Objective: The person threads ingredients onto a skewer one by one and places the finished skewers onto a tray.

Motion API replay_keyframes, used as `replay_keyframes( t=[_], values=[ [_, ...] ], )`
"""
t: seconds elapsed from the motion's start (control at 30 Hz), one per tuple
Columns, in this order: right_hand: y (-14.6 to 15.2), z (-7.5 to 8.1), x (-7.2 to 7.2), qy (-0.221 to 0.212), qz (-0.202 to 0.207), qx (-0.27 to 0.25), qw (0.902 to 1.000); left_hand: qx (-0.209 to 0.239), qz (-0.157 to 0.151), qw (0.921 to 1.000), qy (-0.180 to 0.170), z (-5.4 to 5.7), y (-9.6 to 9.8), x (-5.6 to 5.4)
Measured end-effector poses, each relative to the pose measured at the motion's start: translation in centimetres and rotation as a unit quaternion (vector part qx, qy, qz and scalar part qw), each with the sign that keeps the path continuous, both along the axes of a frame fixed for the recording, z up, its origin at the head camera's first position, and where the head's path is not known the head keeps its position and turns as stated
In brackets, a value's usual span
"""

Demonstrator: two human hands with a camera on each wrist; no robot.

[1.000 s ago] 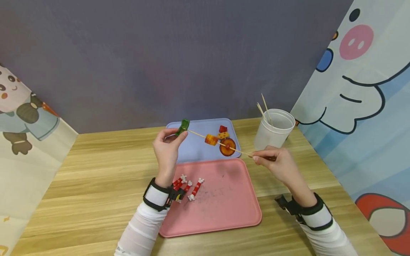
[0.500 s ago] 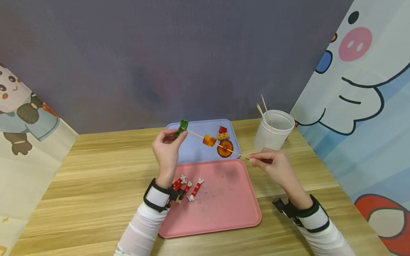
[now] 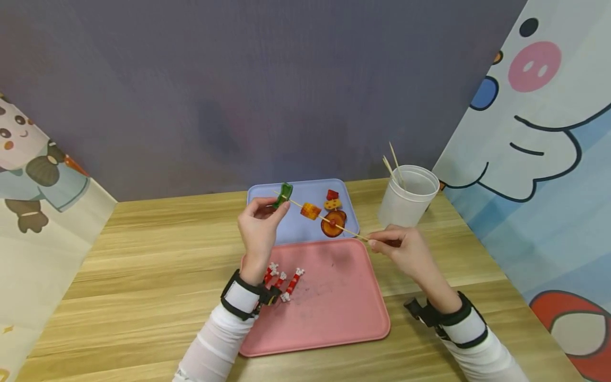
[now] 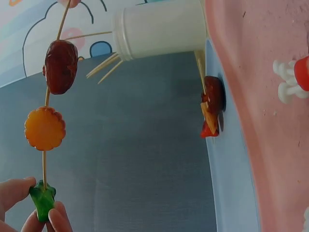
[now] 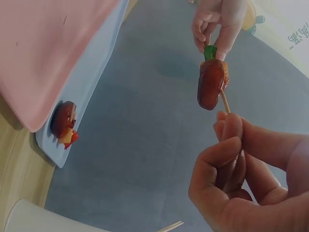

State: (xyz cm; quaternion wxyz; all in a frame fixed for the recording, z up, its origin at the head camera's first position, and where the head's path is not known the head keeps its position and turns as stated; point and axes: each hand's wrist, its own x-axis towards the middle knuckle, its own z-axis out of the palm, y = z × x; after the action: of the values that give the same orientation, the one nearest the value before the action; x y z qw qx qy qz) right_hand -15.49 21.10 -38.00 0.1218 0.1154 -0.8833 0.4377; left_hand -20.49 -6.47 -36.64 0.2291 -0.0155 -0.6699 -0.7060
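Note:
My left hand (image 3: 260, 228) pinches a glossy green pepper-like piece (image 3: 285, 194) between thumb and fingers. A bamboo skewer (image 3: 353, 233) passes through that piece, and its tip pokes out on the far left side. Further along the skewer sit an orange, ridged corn-like piece (image 4: 45, 128) and a dark brown, rounded slice (image 4: 61, 67), spaced apart. My right hand (image 3: 406, 252) pinches the skewer's other end between thumb and fingertips. The skewer slants in the air over the blue tray (image 3: 300, 231), lower at the right.
On the blue tray lies another skewer's food with red, yellow and brown pieces (image 3: 332, 203). A pink tray (image 3: 343, 307) in front holds several red-and-white sticks (image 3: 292, 285), partly behind my left wrist. A white tub (image 3: 406, 207) with several skewers stands at the right, before a grey wall.
My left hand and the green piece have moved right, toward the corn-like piece, and the skewer tip now shows beyond it. My right hand has shifted slightly left and down.

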Motion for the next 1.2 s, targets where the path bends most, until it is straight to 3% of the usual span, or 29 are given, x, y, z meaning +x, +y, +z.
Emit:
replay_keyframes(
  t=[0.1, 0.3, 0.43, 0.57, 0.8, 1.07, 1.2],
  values=[
    [-0.1, 0.0, 0.0, -0.002, 0.0, -0.004, 1.0, -0.001, 0.002, 1.0, 0.001, -0.4, 0.1, -0.2],
    [0.0, 0.0, 0.1, -0.002, -0.003, -0.003, 1.0, 0.003, 0.006, 1.0, 0.003, -2.3, 0.0, -1.5],
    [-0.1, -0.1, 0.2, -0.017, -0.006, 0.002, 0.9998, -0.013, 0.002, 0.9999, 0.009, -2.7, 0.2, -1.6],
    [-0.4, -0.1, 0.3, -0.047, 0.002, -0.002, 0.9989, -0.031, -0.017, 0.9994, 0.008, -2.7, 0.6, -1.4],
    [-0.8, 0.2, 0.4, -0.093, 0.024, -0.031, 0.9949, -0.037, -0.028, 0.9989, -0.007, 0.3, 0.8, 0.7],
    [-1.0, -0.2, 0.1, -0.139, 0.047, -0.005, 0.9892, -0.058, -0.027, 0.9979, -0.014, -0.3, 0.9, 0.2],
    [-1.2, -0.3, -0.2, -0.164, 0.096, 0.019, 0.9815, -0.059, -0.028, 0.9978, -0.013, -1.9, 0.7, -1.0]
  ],
)
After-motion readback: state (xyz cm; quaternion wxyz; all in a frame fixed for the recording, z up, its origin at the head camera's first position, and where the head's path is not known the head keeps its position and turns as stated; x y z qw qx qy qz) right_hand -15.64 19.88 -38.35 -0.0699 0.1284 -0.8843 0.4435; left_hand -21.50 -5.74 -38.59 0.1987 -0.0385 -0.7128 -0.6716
